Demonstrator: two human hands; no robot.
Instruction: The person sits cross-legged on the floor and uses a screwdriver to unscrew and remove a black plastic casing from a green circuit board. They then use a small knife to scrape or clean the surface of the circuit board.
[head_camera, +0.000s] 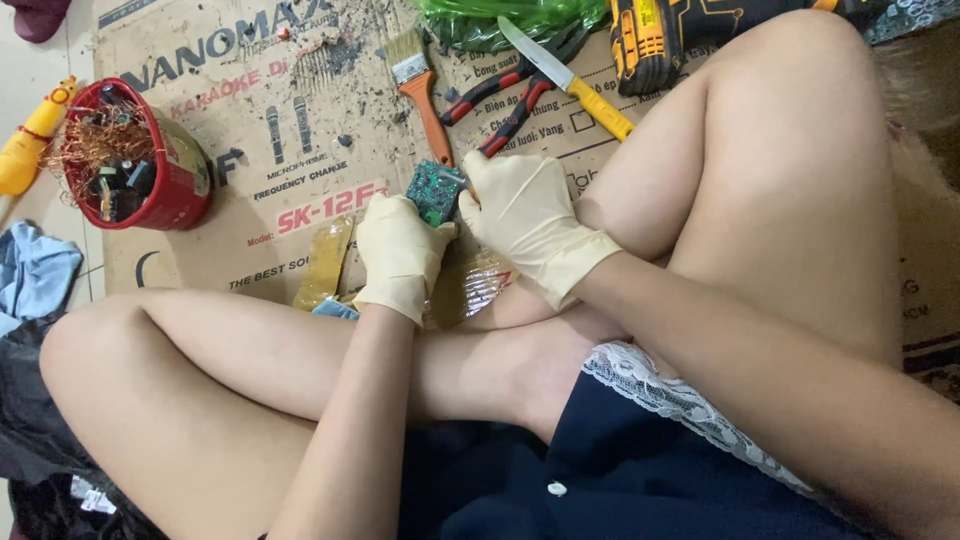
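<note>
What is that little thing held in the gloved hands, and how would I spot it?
Start at the flattened cardboard sheet on the floor. Near its lower edge, the left hand and right hand, both gloved, meet around a small green circuit board, the only green, flat, square piece there.

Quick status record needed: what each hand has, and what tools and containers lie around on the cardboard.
left hand: gloved, gripping the green circuit board
right hand: gloved, fingers at the board's right edge
surface: flattened cardboard sheet on the floor
tools beyond hands: paintbrush, red-handled pliers, yellow-handled knife, yellow power tool
container: red bucket at left, holding copper wire and small parts
</note>
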